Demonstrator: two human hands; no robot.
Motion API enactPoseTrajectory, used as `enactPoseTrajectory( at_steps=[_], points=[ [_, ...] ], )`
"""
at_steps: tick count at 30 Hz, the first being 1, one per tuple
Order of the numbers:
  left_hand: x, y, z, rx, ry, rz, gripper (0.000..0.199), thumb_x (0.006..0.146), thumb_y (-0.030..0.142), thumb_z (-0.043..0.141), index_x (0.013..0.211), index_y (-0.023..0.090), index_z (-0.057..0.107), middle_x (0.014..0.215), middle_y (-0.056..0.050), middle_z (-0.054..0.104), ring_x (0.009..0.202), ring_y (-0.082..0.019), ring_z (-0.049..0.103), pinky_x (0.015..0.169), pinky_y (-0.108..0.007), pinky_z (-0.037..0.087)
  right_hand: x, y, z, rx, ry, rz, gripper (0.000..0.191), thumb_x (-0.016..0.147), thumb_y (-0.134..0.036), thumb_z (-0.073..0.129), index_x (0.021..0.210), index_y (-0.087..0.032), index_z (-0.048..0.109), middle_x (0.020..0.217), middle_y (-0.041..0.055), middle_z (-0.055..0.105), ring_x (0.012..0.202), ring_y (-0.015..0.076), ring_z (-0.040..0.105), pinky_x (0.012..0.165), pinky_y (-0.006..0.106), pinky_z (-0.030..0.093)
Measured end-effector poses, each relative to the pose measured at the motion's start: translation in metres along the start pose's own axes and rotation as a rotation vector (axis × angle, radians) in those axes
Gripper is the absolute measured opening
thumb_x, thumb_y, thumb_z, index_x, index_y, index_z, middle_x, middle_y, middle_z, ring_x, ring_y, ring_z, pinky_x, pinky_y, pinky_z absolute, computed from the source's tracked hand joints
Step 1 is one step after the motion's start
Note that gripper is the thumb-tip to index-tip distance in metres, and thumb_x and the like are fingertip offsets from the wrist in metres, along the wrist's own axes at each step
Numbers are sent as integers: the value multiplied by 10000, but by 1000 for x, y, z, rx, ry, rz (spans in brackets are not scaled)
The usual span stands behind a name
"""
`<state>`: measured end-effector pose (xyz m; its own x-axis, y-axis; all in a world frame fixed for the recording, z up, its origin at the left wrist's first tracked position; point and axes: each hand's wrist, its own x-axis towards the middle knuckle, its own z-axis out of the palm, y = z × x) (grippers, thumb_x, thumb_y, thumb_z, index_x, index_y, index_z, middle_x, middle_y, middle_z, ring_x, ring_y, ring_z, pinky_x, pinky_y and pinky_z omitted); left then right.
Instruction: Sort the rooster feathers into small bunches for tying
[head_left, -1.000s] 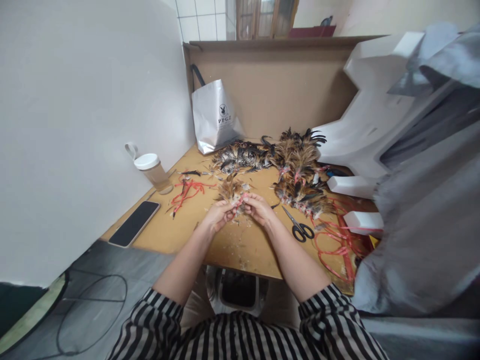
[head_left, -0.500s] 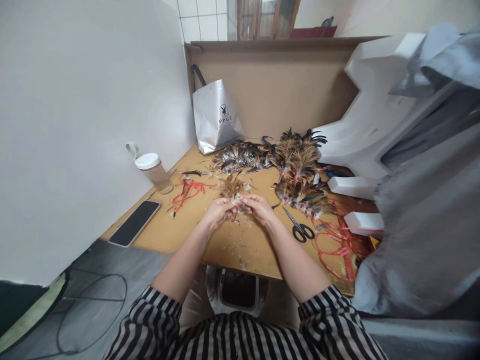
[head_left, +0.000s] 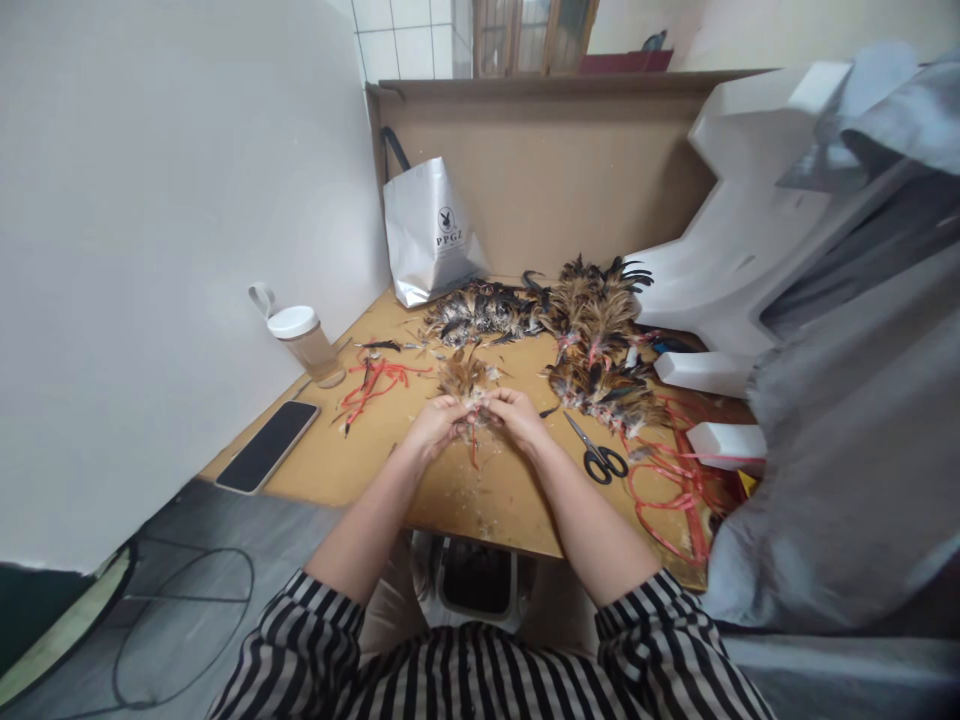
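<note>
A small bunch of brown feathers (head_left: 463, 374) is held over the middle of the table, its tips pointing away from me. My left hand (head_left: 439, 422) is closed in a pinch on the base of the bunch. Close beside it, my right hand (head_left: 514, 415) pinches at the same base, almost touching the left fingertips. From between the hands a red strip (head_left: 474, 450) hangs towards me. Black-handled scissors (head_left: 597, 455) lie to the right of my right hand. What exactly the right fingertips grip is too small to make out.
Feather piles (head_left: 592, 310) lie at the back and right, beside white foam (head_left: 720, 374). Red strips (head_left: 375, 388) lie left, more (head_left: 675, 480) at front right. A phone (head_left: 268, 446), a lidded cup (head_left: 309, 348) and a silver bag (head_left: 431, 235) stand or lie along the left side.
The red strip between my hands now hangs lower and straighter towards me. Both hands remain pinched together at nearly the same place.
</note>
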<state>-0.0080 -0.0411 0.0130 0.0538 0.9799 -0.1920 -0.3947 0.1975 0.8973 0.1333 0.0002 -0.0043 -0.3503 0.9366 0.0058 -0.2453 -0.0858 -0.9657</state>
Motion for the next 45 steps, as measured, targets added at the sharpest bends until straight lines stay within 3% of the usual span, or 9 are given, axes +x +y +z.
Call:
enactPoseTrajectory(
  at_steps=[4,7,10,18,29,36,41,45],
  points=[
    [2,0,-2,32,6,12,231,527,246,769,570,83,611,527,-38,583,460,-63,488,428,-161,329,-1,-1,2,-55,25,-13,228,547,-331,713,634,-157,594,553,-11,592,461,70,426,455,204,276],
    [2,-1,-2,12,20,8,224,515,221,773,552,82,601,518,-35,578,476,-68,504,455,-164,354,-2,-2,2,-47,19,16,226,547,-324,714,629,-157,586,514,-24,567,417,55,368,430,202,237],
    [2,-2,-3,-26,10,-2,201,530,186,764,547,77,597,522,-36,575,487,-64,509,468,-160,362,-2,-1,1,12,-38,38,222,564,-324,713,636,-157,586,491,-34,536,398,46,327,420,202,202],
    [3,-4,-5,-171,-36,-44,125,577,113,723,635,58,627,503,-13,529,415,-19,404,377,-125,246,-2,0,-1,91,-156,26,262,585,-370,721,645,-149,594,492,-35,503,420,42,316,438,203,193],
    [-2,0,3,-325,-3,-81,83,663,12,624,738,45,636,597,-29,564,465,-14,451,387,-96,308,-5,-1,1,96,-189,-41,247,634,-370,694,663,-162,564,531,-38,485,457,52,345,467,206,251],
    [-3,3,3,-361,38,-59,82,712,10,581,758,54,633,651,-44,592,487,-18,483,385,-85,344,-5,-4,0,243,-182,-33,178,657,-318,685,694,-171,591,573,-25,514,518,69,425,485,196,330],
    [-3,7,-8,-331,112,-41,84,735,9,559,751,42,634,657,-58,607,493,-25,514,399,-84,379,-3,-6,-3,401,-161,-86,126,678,-260,672,716,-179,583,720,-7,604,584,74,481,513,187,399],
    [-6,18,-35,-266,146,-14,110,723,-8,566,787,35,644,664,-69,629,496,-33,532,419,-88,408,-1,-9,-10,560,-158,-56,96,707,-229,648,729,-183,567,742,-13,623,554,58,494,458,162,381]
  ],
)
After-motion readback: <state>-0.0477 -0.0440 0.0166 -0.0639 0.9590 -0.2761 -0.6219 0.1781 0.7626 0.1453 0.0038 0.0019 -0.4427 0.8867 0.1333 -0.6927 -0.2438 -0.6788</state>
